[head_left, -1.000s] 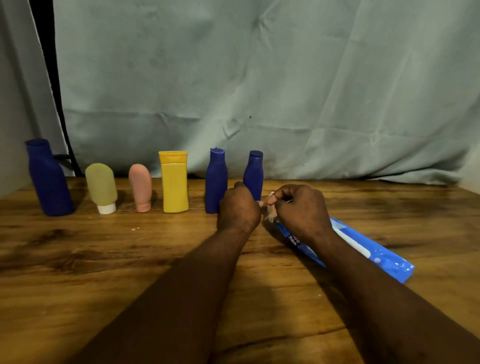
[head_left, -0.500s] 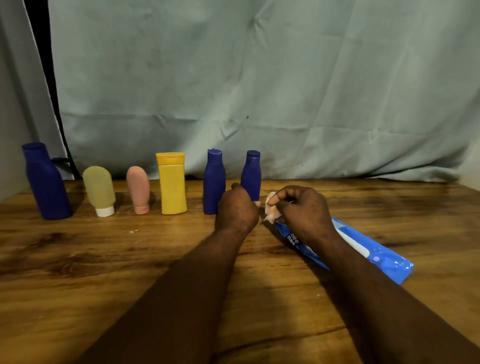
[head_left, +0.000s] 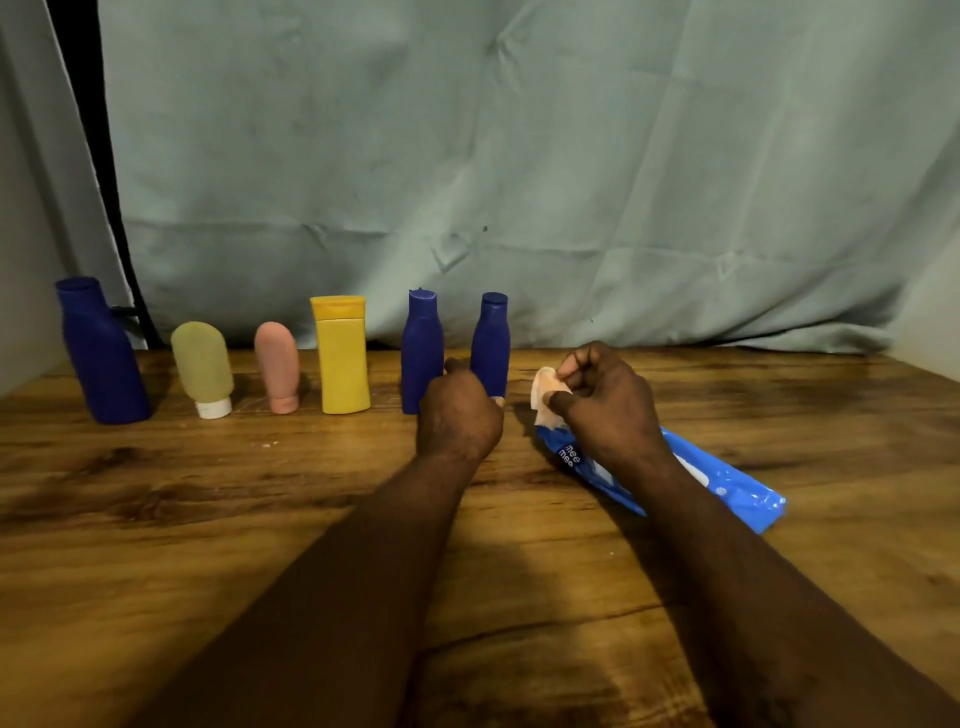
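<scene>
R hand (head_left: 608, 410) pinches pale wipe (head_left: 545, 387) btwn thumb & fingers, at far end of blue wipes pack (head_left: 727, 483). L hand (head_left: 460, 415) curled, just left of pack's far end; can't tell if holding anything. Pack lies flat on table (head_left: 208, 519).

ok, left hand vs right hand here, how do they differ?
1. The left hand is a curled fist with nothing visible in it; the right hand pinches a white wipe.
2. The left hand sits in front of the rightmost dark blue bottle, apart from the blue wipe pack; the right hand is over that pack's near end.
Shared: both are low over the wooden table, backs toward the camera.
</scene>
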